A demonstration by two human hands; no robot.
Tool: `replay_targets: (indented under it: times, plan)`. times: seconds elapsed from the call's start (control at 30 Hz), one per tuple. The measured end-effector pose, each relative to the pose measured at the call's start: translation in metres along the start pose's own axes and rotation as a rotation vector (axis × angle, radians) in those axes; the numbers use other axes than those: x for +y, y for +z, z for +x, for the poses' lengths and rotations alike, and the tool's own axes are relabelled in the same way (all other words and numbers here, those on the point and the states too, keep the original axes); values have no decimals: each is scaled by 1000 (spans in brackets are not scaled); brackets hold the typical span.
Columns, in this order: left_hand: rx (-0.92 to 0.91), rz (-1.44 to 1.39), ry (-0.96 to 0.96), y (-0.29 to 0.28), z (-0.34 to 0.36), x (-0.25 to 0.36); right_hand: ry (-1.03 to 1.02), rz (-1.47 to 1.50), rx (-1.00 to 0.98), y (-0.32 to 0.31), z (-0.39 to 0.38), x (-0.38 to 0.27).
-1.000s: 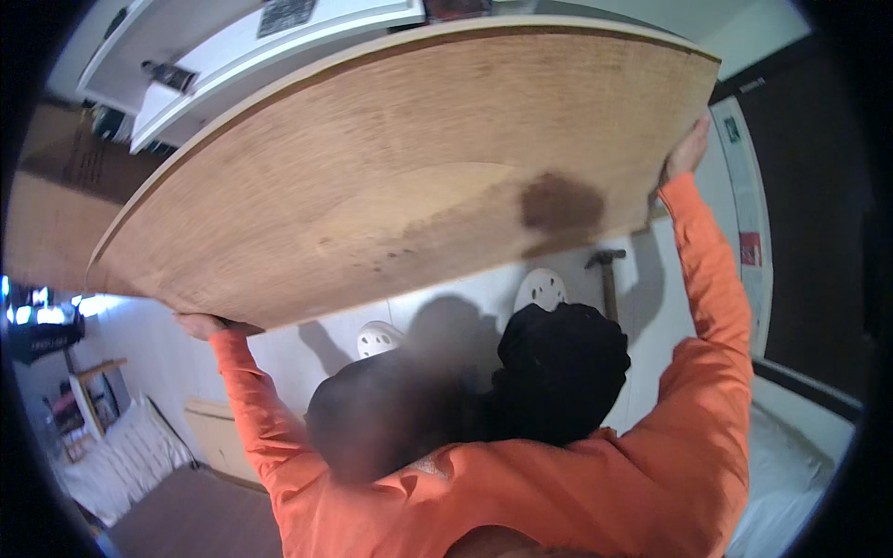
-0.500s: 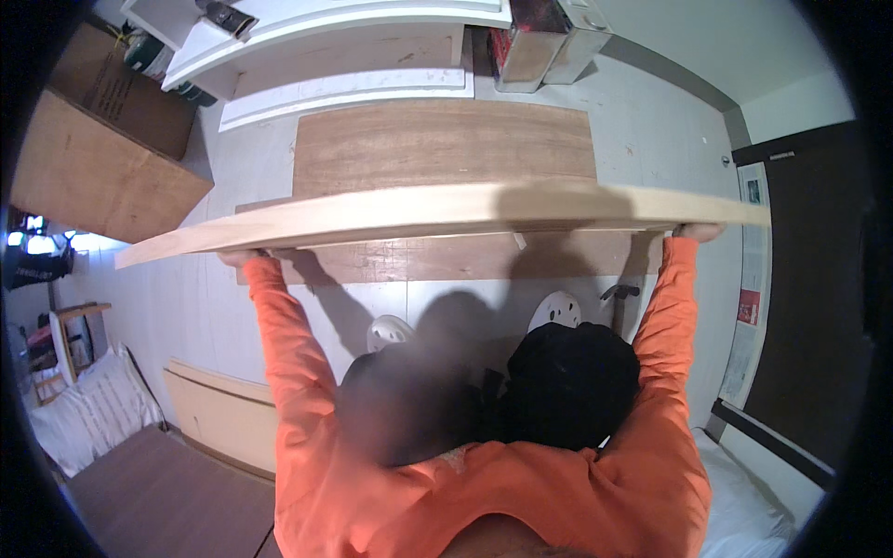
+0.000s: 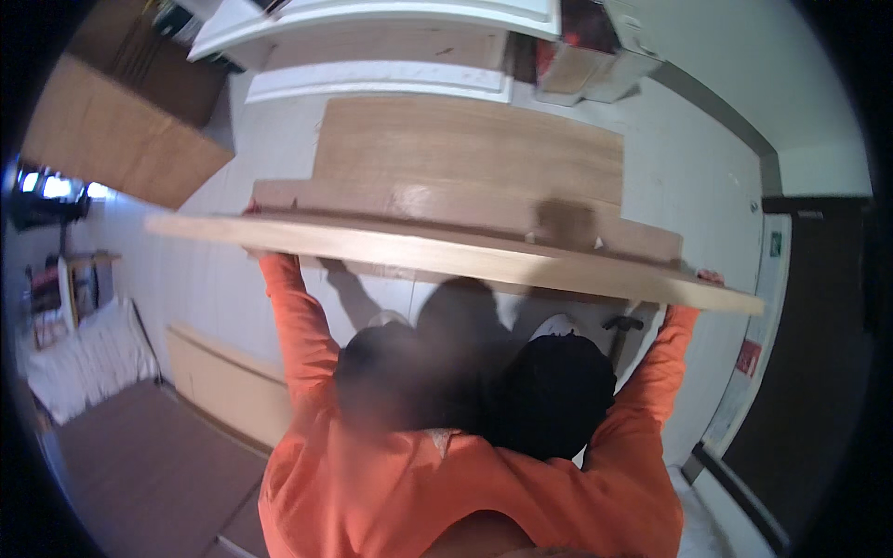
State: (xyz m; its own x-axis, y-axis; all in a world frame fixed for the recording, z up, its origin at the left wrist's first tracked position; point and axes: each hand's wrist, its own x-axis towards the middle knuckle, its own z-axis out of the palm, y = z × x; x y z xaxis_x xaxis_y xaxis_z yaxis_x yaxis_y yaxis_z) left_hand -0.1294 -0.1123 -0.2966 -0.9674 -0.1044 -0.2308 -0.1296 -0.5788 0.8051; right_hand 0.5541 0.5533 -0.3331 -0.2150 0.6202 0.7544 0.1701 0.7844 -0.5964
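Note:
A long pale wooden board (image 3: 446,259) spans the view in front of me, held up with its narrow edge toward me and sloping down to the right. My left hand (image 3: 251,212) grips it near its left end, fingertips showing over the far side. Near the other end my right hand (image 3: 711,277) is closed on it, mostly hidden behind the wood. Below the board, close to my right knee, a hammer (image 3: 621,325) with a dark head stands on the floor. Brown flat sheets (image 3: 465,149) lie on the floor beyond.
A white furniture piece (image 3: 391,82) stands at the far side, with boxes (image 3: 595,70) to its right. Large brown boxes (image 3: 121,130) fill the far left. A cream panel (image 3: 223,381) lies at the near left, and a dark door (image 3: 819,372) is on the right.
The board has tilted: its right end has dropped toward me and its left end has risen slightly. Both hands have kept their hold and moved with it.

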Motion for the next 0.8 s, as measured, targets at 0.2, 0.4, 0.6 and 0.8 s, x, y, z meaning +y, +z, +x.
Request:
replay_targets:
  times: [0.2,0.4,0.6,0.8]
  plan:
    - [-50,25,534,69,-50,124,-468,-747,-210,11,19,-31]
    - [88,343,527,108,-79,135,295,341,-80,19,2,-16]
    - [-530,811,970,259,-236,101,596,969,327,36,-33,-20]
    - [-1910,1367,876,372,-390,25,614,291,270,53,-10,-64]
